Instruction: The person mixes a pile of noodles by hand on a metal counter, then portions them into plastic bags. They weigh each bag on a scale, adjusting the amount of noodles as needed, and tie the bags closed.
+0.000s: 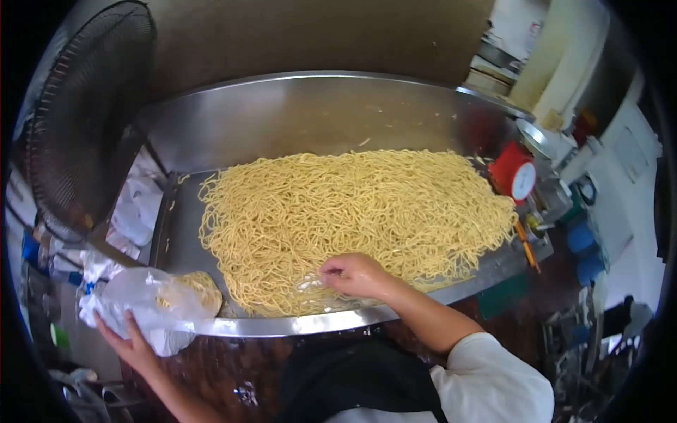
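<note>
Loose yellow noodles [360, 211] lie in a wide heap on a metal table [331, 324] with a raised rim. My right hand [356, 275] is over the near edge of the heap, fingers curled together. What they hold, if anything, is hidden; a shiny clear patch shows beside the fingertips. At the table's left front corner rests a clear plastic bag [141, 296] with a portion of noodles [201, 290] in its right end. My left hand [134, 345] is at the bag's near left side, thumb and a finger against the plastic; its other fingers are hidden.
A large black fan [92, 106] stands at the left. White plastic bags [137, 211] lie beyond the table's left side. At the right end are a red scale [515, 173] with a metal pan [536, 137] and an orange stick-like object [527, 247]. A metal backboard [303, 116] rises behind.
</note>
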{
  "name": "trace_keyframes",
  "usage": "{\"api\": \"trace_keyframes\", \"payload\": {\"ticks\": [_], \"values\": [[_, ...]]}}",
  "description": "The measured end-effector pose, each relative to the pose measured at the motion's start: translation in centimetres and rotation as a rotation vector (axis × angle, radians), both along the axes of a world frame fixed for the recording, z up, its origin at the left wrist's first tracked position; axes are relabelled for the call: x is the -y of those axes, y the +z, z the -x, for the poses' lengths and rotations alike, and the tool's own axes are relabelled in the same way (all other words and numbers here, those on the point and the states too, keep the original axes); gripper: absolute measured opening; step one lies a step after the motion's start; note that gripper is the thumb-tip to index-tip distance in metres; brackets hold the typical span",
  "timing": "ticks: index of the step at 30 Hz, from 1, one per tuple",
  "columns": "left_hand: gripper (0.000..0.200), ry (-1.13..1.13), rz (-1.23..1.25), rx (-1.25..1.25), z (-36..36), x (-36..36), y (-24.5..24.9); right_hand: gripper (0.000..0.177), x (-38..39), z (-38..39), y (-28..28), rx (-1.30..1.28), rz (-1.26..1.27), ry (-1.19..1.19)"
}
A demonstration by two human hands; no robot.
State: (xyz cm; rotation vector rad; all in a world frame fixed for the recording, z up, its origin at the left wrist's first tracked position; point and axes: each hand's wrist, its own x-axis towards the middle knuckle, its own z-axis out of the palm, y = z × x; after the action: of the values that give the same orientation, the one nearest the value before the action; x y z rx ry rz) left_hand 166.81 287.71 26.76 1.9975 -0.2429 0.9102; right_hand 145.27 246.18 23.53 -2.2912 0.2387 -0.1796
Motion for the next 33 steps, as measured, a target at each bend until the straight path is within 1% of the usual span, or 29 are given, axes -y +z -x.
{"api": "trace_keyframes", "payload": {"ticks": [1, 2, 3, 4, 5, 6, 7, 8, 9, 10, 11, 12, 13, 14, 16, 18, 20, 21, 22, 24, 25, 28, 30, 33], "values": [[0.063, -0.046, -0.033, -0.021, 1.5, 1.0, -0.5, 0.027, 1.1, 1.0, -0.2, 0.012, -0.01, 0.046], [0.064, -0.144, 0.022, -0.026, 3.0, 3.0, -1.2, 0.026, 2.3, 2.0, -0.5, 0.037, -0.007, 0.053], [0.069, -0.164, -0.081, -0.095, 5.6, 5.3, -0.8, 0.025, 3.7, 3.0, -0.9, 0.061, -0.007, 0.069], [0.073, -0.219, -0.102, -0.183, 8.5, 7.6, -0.6, 0.025, 4.9, 4.1, -1.3, 0.074, -0.095, 0.052], [0.074, -0.266, -0.064, -0.238, 11.6, 10.3, -0.4, 0.024, 6.0, 5.3, -1.7, 0.073, -0.187, 0.043], [0.075, -0.308, 0.106, -0.387, 15.6, 13.7, 1.6, 0.024, 7.3, 6.5, -1.9, 0.014, -0.236, 0.054], [0.073, -0.282, -0.053, -0.322, 17.0, 13.5, -0.9, 0.024, 8.8, 7.6, -2.4, -0.048, -0.281, 0.071], [0.072, -0.338, -0.035, -0.398, 19.7, 14.7, -1.7, 0.023, 10.5, 8.9, -4.0, -0.077, -0.272, 0.08], [0.073, -0.314, -0.162, -0.462, 22.5, 16.3, -0.8, 0.022, 11.9, 9.9, -5.9, -0.1, -0.263, 0.091], [0.073, -0.311, -0.135, -0.655, 25.2, 17.3, -1.1, 0.021, 12.7, 10.8, -6.9, -0.124, -0.34, 0.089], [0.069, -0.376, -0.095, -0.788, 27.5, 17.6, -1.3, 0.019, 13.2, 11.6, -7.5, -0.159, -0.406, 0.09], [0.063, -0.331, -0.197, -0.741, 30.4, 18.5, 0.2, 0.017, 13.6, 12.1, -8.5, -0.216, -0.597, 0.074], [0.056, -0.33, -0.322, -0.613, 32.8, 18.2, -0.3, 0.015, 13.4, 12.6, -9.0, -0.298, -0.777, 0.043], [0.054, -0.303, -0.352, -0.616, 35.1, 17.7, -1.1, 0.015, 12.7, 12.9, -9.0, -0.331, -0.772, 0.126], [0.053, -0.211, -0.304, -0.732, 39.6, 17.2, -0.9, 0.013, 11.4, 13.3, -8.3, -0.383, -0.725, 0.246], [0.053, -0.099, -0.3, -0.735, 43.4, 16.2, -0.4, 0.014, 8.8, 13.4, -7.1, -0.423, -0.729, 0.345], [0.052, 0.005, -0.285, -0.738, 47.2, 15.8, 0.0, 0.015, 6.6, 13.7, -6.7, -0.354, -0.676, 0.547], [0.051, 0.053, -0.252, -0.704, 49.1, 15.7, 0.3, 0.016, 5.8, 13.6, -6.8, -0.318, -0.548, 0.683], [0.051, 0.104, -0.22, -0.668, 51.1, 15.7, 0.4, 0.016, 5.0, 14.1, -6.5, -0.327, -0.534, 0.737], [0.05, 0.189, -0.156, -0.631, 55.4, 15.6, -0.2, 0.016, 2.7, 15.6, -4.6, -0.328, -0.378, 0.85], [0.049, 0.21, -0.137, -0.621, 57.7, 15.7, -0.7, 0.018, 2.0, 16.3, -4.9, -0.344, -0.359, 0.905], [0.046, 0.3, -0.033, -0.656, 64.9, 16.1, -2.1, 0.018, -0.7, 20.2, -4.1, -0.359, -0.253, 1.018], [0.043, 0.394, 0.092, -0.701, 70.2, 16.4, -2.6, 0.018, -2.0, 23.8, -4.2, -0.386, -0.185, 1.108], [0.041, 0.679, 0.186, -0.689, 77.9, 15.6, -4.1, 0.02, -4.0, 29.0, -4.3, -0.46, -0.166, 1.259]]}}
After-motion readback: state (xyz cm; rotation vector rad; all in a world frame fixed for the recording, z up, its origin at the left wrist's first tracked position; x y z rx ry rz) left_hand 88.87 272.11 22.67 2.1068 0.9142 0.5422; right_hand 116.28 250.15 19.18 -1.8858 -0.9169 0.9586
